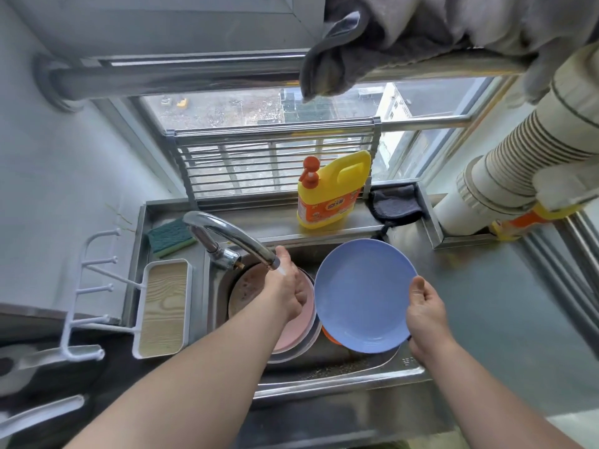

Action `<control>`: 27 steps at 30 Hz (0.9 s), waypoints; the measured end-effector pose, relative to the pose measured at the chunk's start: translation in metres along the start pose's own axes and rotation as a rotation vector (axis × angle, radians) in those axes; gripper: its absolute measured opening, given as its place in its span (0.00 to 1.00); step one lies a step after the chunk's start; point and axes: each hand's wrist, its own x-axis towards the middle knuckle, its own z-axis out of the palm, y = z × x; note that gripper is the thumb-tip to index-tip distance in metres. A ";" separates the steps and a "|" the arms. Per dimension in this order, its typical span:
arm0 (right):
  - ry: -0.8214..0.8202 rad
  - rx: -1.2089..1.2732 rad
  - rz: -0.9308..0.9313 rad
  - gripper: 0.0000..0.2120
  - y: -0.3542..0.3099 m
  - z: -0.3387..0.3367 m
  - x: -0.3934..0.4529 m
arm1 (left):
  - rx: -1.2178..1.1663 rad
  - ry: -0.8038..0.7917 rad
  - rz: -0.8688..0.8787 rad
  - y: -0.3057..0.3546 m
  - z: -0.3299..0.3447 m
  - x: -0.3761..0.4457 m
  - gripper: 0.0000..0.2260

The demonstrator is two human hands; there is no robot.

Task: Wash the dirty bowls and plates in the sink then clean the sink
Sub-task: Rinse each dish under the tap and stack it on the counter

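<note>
While my right hand (425, 314) grips the blue plate (364, 294) by its rim, I should swing it under the tap (233, 239); my left hand (287, 286), loosely cupped and empty, rinses there.

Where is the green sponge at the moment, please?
In the head view, the green sponge lies on the steel ledge at the sink's back left, just left of the faucet.

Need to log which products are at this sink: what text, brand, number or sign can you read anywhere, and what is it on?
No text here can be read with confidence.
Yellow detergent bottle: orange label with a white and red logo and fine print, all too blurred to read.
Second yellow and orange bottle behind the white pipe: its label is mostly hidden.
Sink front rim: small stamped marks, too small to read.
</note>
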 end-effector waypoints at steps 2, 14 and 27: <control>-0.009 -0.002 0.014 0.19 0.001 0.001 0.001 | 0.086 -0.022 0.008 -0.006 -0.002 0.003 0.23; -0.070 -0.001 0.016 0.19 -0.008 0.017 -0.006 | -0.046 -0.011 -0.036 0.002 -0.022 0.022 0.16; -0.154 -0.081 -0.077 0.22 -0.011 0.025 -0.004 | -0.350 -0.297 -0.073 0.016 0.005 0.048 0.11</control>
